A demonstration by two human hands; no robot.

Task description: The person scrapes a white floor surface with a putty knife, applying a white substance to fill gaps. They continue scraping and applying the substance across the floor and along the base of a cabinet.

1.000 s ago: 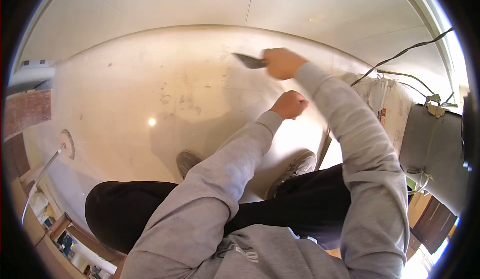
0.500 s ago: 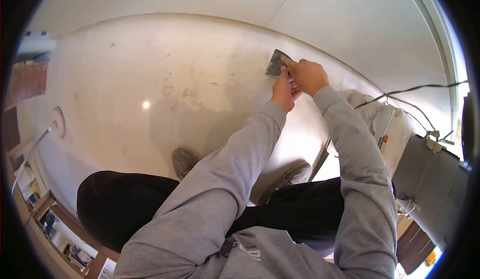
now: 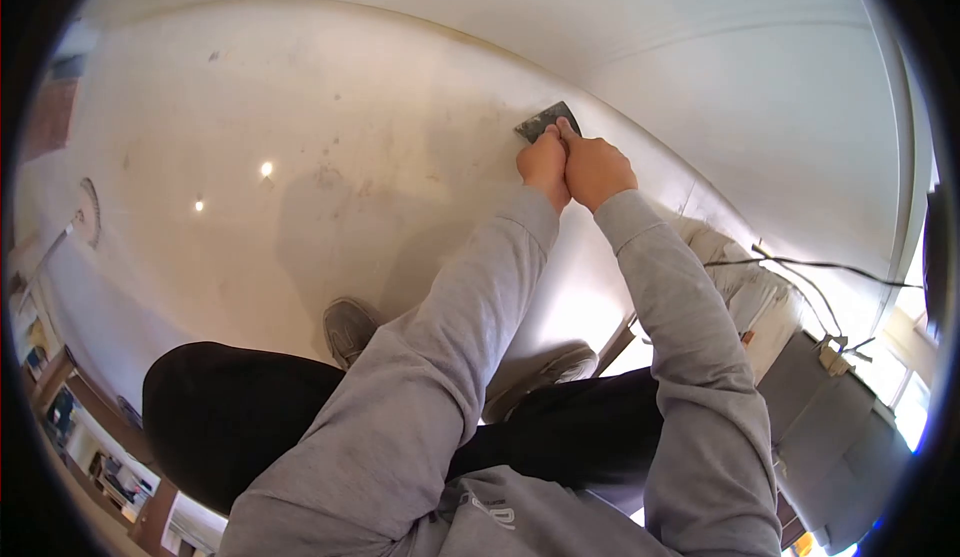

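Both of my hands are closed together round a scraper, its wide dark blade showing beyond my fingers and smeared with pale residue. My left hand is wrapped on the near left side. Pressed up against it, my right hand grips from the right with its thumb laid along the tool. The handle is hidden inside my hands. The blade lies at the pale, smudged surface, close to the curved edge where a white panel begins.
My shoes stand on the pale surface below my arms. At right are a whitish, worn block, dark cables and a grey box-like object. A round fixture with a rod is at far left, above wooden shelving.
The blade has turned, its edge now facing more up and left. My hands have drawn closer together and moved slightly left in view. The camera view has also shifted.
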